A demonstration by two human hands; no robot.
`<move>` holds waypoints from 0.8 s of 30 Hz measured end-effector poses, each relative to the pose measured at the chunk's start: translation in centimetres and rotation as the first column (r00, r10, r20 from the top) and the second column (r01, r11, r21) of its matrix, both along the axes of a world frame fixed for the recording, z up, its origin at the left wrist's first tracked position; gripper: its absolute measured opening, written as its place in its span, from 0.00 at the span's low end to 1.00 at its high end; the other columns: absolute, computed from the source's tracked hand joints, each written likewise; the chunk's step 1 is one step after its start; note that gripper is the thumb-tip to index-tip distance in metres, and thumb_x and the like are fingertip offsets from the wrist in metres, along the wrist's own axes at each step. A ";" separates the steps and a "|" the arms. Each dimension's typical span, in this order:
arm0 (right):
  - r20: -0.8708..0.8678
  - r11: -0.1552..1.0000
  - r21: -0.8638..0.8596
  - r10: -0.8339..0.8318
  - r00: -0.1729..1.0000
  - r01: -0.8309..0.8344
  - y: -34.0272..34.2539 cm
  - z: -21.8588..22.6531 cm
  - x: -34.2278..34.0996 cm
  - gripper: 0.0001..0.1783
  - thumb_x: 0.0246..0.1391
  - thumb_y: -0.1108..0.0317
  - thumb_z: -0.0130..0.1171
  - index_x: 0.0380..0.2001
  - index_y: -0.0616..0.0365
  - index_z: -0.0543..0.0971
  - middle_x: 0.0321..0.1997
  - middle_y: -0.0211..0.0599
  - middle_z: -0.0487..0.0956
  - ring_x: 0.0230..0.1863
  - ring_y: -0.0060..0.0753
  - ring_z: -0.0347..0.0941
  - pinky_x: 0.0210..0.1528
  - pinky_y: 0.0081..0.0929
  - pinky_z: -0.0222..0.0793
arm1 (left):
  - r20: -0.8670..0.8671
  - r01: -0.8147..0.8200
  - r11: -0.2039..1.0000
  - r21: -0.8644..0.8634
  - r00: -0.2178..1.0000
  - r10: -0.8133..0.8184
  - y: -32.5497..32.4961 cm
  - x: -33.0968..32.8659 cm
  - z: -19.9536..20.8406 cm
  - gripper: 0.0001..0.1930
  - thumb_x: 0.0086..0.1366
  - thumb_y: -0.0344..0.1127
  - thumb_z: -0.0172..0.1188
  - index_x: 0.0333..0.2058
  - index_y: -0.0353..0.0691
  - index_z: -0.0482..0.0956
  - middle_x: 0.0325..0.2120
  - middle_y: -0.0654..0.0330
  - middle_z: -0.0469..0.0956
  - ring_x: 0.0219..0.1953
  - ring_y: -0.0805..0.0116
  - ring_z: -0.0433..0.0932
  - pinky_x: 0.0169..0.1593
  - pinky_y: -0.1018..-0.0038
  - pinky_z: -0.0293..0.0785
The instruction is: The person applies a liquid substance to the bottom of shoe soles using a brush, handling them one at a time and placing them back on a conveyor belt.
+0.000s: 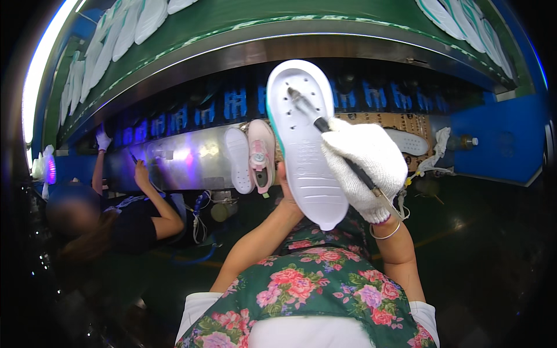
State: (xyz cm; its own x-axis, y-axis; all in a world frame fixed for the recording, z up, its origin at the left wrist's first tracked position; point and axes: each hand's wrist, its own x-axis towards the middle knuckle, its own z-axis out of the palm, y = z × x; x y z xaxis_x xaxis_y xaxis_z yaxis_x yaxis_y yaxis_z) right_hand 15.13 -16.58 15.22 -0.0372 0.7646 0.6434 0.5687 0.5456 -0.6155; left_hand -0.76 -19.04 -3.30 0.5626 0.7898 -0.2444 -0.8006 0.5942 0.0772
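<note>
A white shoe sole point(316, 180) with a teal edge stands tilted up before me, its inner face with small holes toward me. My bare left hand point(287, 188) is closed on its left edge; most of the fingers are hidden behind it. In a white knit glove, my right hand point(365, 162) grips a brush point(320, 124) with a black handle. The bristles touch the sole's upper part, among the holes. Just left of the held sole, a pink shoe point(261, 148) and another white sole point(238, 162) lie side by side on the bench.
Behind the bench point(200, 165) runs a green conveyor belt point(290, 13) bearing several soles. Blue brackets point(235, 104) line the space under it. At right are a sole point(411, 142), a white cloth point(442, 142) and a bottle point(464, 142). A co-worker point(133, 220) is at left.
</note>
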 end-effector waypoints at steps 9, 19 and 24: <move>-0.168 0.998 -0.052 -0.040 0.985 0.031 -0.6 -0.4 -3.0 0.17 0.42 0.79 0.73 0.39 0.59 0.88 0.39 0.44 0.88 0.36 0.40 0.85 0.40 0.31 0.79 | 0.056 0.129 0.989 -0.070 0.991 -0.125 -1.1 1.0 -1.2 0.53 0.58 0.75 0.57 0.74 0.49 0.56 0.70 0.50 0.64 0.69 0.49 0.67 0.73 0.51 0.62; -0.203 0.994 -0.109 -0.046 0.978 0.024 -0.7 -0.5 -3.5 0.14 0.45 0.80 0.70 0.39 0.61 0.87 0.40 0.44 0.87 0.36 0.39 0.84 0.41 0.31 0.78 | 0.622 -0.013 1.000 -0.012 0.783 0.017 1.3 1.7 1.4 0.52 0.60 0.77 0.54 0.74 0.48 0.56 0.71 0.51 0.62 0.70 0.49 0.65 0.74 0.50 0.60; -0.117 0.991 -0.034 -0.134 0.984 0.131 -0.1 -1.4 -2.7 0.12 0.45 0.80 0.71 0.36 0.60 0.87 0.39 0.45 0.87 0.38 0.40 0.84 0.42 0.32 0.78 | -0.291 0.009 0.989 0.145 0.956 0.034 3.0 0.2 4.6 0.55 0.60 0.79 0.52 0.75 0.46 0.52 0.71 0.46 0.61 0.71 0.48 0.64 0.74 0.51 0.60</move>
State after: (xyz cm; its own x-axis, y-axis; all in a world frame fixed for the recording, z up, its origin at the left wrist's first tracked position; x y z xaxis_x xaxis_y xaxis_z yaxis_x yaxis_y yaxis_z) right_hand 12.43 -16.73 13.86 0.1411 0.7744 0.6168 0.5565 0.4532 -0.6964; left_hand -0.52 -16.05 1.26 0.4738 0.8348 -0.2803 -0.7374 0.5501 0.3920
